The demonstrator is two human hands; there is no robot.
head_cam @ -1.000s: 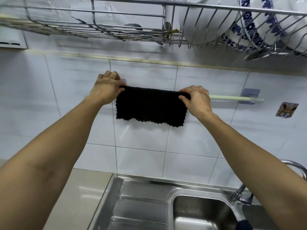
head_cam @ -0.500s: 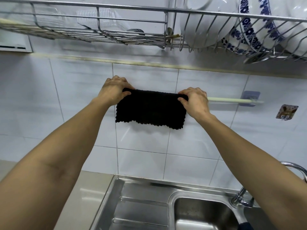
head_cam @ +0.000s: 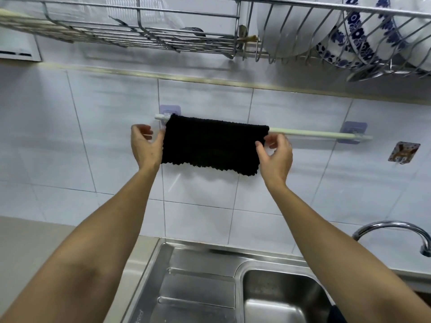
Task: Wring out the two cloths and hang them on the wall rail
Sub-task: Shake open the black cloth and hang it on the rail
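A black knitted cloth [head_cam: 213, 145] hangs folded over the left part of a pale wall rail [head_cam: 310, 134] fixed to the white tiles. My left hand [head_cam: 145, 145] is at the cloth's left edge with fingers spread, holding nothing. Just off the right edge, my right hand [head_cam: 276, 152] is also apart from the cloth with curled, open fingers. A dark bit of fabric [head_cam: 337, 314] shows at the sink's lower right edge; I cannot tell whether it is the second cloth.
A wire dish rack [head_cam: 163, 36] with plates [head_cam: 363, 36] hangs close overhead. Below lies a steel sink [head_cam: 275, 297] with a drainboard [head_cam: 193, 285] and a curved tap [head_cam: 396, 227] at right. A small wall hook [head_cam: 403, 152] sits right of the rail.
Both hands have let go of the cloth's top corners and drawn down and outward. The cloth now hangs on the rail by itself, and the rail's left end shows.
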